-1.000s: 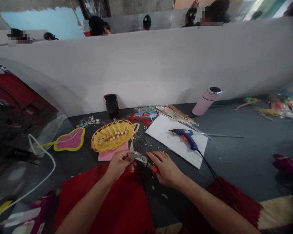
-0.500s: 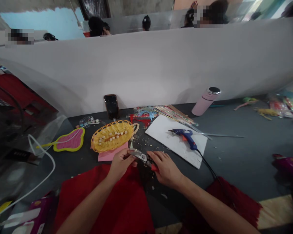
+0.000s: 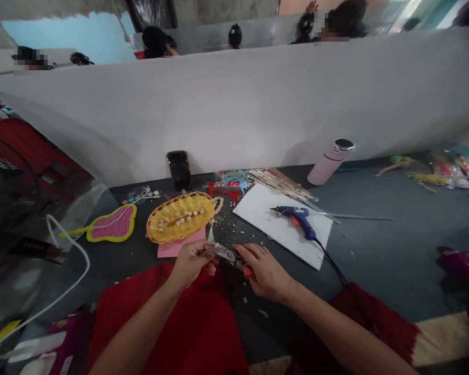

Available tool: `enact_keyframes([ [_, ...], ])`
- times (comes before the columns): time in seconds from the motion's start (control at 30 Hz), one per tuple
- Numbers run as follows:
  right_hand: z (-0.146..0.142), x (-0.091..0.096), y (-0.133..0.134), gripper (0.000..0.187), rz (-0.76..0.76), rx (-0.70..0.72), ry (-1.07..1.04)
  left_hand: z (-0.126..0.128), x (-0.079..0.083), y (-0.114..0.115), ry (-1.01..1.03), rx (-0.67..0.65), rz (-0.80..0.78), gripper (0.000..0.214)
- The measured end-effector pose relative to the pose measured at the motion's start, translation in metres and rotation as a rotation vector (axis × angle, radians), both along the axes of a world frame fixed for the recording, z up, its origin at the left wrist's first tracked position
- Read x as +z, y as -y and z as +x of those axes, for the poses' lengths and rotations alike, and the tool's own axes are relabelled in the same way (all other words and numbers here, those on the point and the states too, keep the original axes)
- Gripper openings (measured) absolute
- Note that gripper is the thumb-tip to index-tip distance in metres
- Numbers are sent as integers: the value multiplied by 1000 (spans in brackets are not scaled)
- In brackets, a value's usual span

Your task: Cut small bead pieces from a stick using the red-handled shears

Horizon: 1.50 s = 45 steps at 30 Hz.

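Note:
My right hand is wrapped round the red handles of a pair of pruning shears, their silver blades pointing left. At the blade end, the fingertips of my left hand are pinched together; whatever small thing they hold is hidden by the fingers and blades. Just beyond my left hand stands a yellow woven basket with small whitish pieces in it. A pink sheet lies partly under the basket. Beside the basket are a beaded loop and a pale tassel.
A blue glue gun rests on a white board, its cord running right. Behind are a phone, a pink tumbler and patterned sticks. Red cloth lies under my left forearm. Small scraps litter the dark table.
The shears and my left fingers have shifted very slightly, and the blades look closer together. Everything else on the table stays in place.

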State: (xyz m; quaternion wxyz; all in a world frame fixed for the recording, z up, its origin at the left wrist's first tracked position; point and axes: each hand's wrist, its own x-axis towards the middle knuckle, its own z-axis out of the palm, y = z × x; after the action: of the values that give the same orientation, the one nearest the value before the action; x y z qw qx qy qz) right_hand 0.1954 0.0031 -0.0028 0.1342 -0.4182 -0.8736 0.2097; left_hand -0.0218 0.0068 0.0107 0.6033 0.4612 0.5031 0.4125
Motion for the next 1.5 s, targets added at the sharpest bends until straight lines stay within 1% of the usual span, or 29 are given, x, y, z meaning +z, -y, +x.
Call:
enact_keyframes([
  [0.2,0,-4,0,63,5,-7,-6,2,-6,0,-4,22,28,13],
  [0.37,1,-4,-3,70,20,-10,36,1,-2,-1,17,31,29,14],
  [0.5,3,-1,-5,72,19,24,43,-2,0,-1,127,-38,-68,22],
  [0.6,4,1,-5,71,21,50,21,-6,-2,-2,212,-100,-151,24],
  [0.73,5,0,-5,66,17,80,-36,-9,-7,-2,255,-136,-180,23],
  [0.9,4,0,-3,63,-1,63,-78,-7,-10,0,215,-81,-146,20],
  [1.03,2,-2,-3,62,18,12,-45,-1,-11,-1,122,-11,-40,16],
  [1.17,0,-6,-3,66,46,-39,-12,5,-6,-2,1,46,70,12],
  [1.27,-1,-7,-2,67,69,-63,9,7,-1,-1,-88,88,113,10],
  [1.37,0,-5,-1,69,74,-56,29,6,2,0,-123,86,113,9],
  [1.5,2,-2,-3,72,39,-16,55,2,4,-1,-71,37,27,15],
])
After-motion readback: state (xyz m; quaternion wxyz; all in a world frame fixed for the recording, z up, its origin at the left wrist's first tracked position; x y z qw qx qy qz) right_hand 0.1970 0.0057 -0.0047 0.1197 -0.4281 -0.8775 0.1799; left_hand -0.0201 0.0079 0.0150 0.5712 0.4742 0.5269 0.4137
